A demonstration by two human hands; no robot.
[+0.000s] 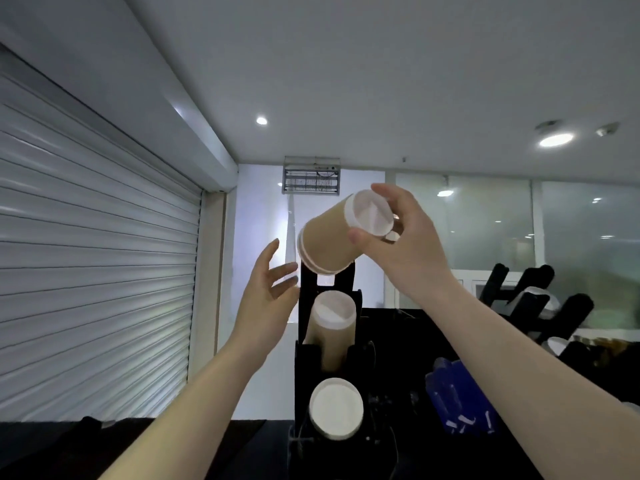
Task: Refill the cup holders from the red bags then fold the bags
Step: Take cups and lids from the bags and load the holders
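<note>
A short stack of brown paper cups [329, 237] hangs tilted above the top slot of the black cup holder [306, 355]. My right hand [405, 237] grips the stack at its white bottom end, rims pointing down-left at the slot. My left hand [268, 289] is raised beside the holder's top, fingers spread, holding nothing. A second cup stack [332, 327] sits in the middle slot and a third [336, 408] in the lowest slot, white bottoms facing me. No red bag is in view.
A white roller shutter [93, 254] fills the left. Another black rack [540, 306] stands at the right, with blue items [460, 400] in front of it. A dark counter [104, 445] runs along the bottom. Glass partitions lie behind.
</note>
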